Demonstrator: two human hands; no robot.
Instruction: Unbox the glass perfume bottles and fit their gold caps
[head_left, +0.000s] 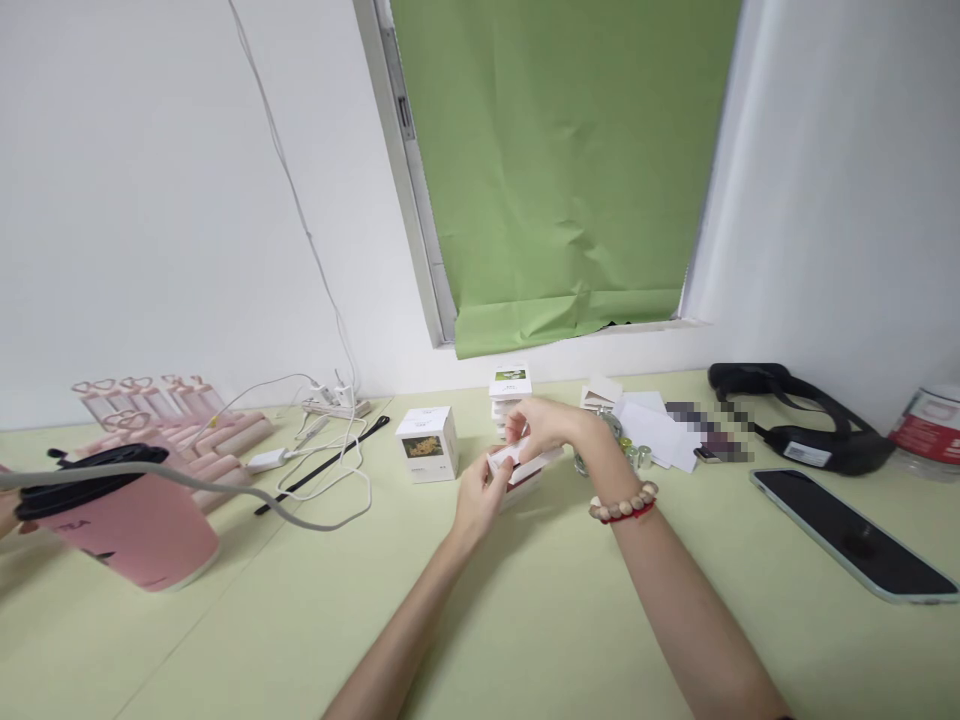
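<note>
The left hand (477,495) was partly curled and held a box (523,490) over the table (465,610). At its top the right hand's (553,424) fingers were bent close together; whether they gripped anything, I could not tell. A flap jutted out, so this box looked unfinished. Beyond, to the left, a carton (426,446) stood shut, seemingly done. Farther back rose a stack (511,381), its top closed.
</note>
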